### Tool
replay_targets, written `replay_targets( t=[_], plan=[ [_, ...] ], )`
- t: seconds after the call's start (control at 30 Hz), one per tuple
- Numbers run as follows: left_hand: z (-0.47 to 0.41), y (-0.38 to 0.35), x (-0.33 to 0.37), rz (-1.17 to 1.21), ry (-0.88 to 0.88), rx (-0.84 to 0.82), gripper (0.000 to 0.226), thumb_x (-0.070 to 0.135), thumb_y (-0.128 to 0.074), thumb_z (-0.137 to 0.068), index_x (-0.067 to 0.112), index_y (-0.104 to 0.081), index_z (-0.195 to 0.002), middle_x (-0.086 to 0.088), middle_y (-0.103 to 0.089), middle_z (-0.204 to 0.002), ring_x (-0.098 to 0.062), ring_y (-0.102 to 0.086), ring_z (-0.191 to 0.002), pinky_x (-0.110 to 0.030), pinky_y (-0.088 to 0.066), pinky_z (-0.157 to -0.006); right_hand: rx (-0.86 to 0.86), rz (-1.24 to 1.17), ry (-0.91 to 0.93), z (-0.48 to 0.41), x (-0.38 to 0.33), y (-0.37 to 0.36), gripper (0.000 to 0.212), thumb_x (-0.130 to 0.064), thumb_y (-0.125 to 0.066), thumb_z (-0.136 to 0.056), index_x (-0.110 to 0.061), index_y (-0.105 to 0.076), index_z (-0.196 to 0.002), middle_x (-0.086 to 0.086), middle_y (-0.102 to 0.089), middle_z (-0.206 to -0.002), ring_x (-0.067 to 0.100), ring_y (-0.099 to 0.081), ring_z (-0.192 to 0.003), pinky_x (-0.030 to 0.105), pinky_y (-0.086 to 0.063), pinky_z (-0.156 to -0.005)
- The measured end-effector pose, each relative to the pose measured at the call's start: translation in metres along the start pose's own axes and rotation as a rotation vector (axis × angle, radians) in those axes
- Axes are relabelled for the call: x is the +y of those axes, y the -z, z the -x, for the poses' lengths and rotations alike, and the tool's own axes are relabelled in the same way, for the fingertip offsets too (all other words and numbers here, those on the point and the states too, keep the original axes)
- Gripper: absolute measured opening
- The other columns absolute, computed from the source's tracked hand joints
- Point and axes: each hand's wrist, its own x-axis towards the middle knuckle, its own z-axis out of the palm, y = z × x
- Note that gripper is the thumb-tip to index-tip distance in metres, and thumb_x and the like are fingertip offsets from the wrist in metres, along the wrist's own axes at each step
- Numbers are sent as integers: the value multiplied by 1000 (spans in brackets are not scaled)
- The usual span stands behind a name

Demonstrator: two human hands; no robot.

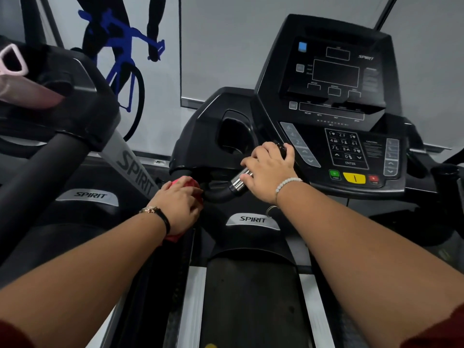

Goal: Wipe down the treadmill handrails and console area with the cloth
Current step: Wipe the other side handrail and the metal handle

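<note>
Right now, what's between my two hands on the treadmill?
In the head view, the black curved handlebar bend runs between the left hand, holding the red cloth, and the right hand.

Red cloth (187,184) bunched against black handrail (218,195), beside black console (336,101).

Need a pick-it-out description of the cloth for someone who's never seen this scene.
Start at the treadmill console and drop to the curved pulse-grip bar below its left side. The cloth sits bunched under the left hand at that bar's left end. It is the only red thing among black plastic.
</note>
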Motion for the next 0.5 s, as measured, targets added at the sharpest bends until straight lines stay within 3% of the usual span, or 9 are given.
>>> replay_targets(
  t=[0.1, 0.23, 0.4, 0.5],
  plan=[
    [0, -2, -3, -2, -11, 14, 38, 50, -39, -82, 44, -63, -110, 27, -40, -137, -6, -10, -137, -45, -21, -111, 25, 11, -13, 2, -1, -2, 37, -49, -37, -90, -34, -57, -116, -10, -46, -119, 14, -27, -126, 54, -4, -109],
    [5, -1, 1, 65, 49, 62, 60, 46, -36, -72, 40, -48, -131, 19, -29, -147, -11, -6, -141, -44, -16, -115, 107, 37, -86, 0, -9, -5, 34, -46, -37, -86, -30, -64, -101, -11, -53, -108, 13, -36, -119, 52, -7, -105],
    [6, -1, 5, 191, 181, 35, 82, 28, -51, -80, 25, -8, -150, 5, 5, -157, -17, 7, -144, -43, -11, -117, 104, 56, -133, -9, -14, -5, 35, -45, -35, -85, -28, -66, -89, -12, -58, -96, 13, -42, -110, 53, -16, -98],
    [5, 1, 10, 210, 245, 45, 80, 25, -49, -86, 20, -2, -150, -4, 6, -157, -22, 3, -144, -40, -12, -117, 22, 55, -106, -13, -13, 2, 37, -44, -31, -85, -27, -63, -89, -11, -56, -93, 14, -40, -106, 55, -20, -95]
  ],
)
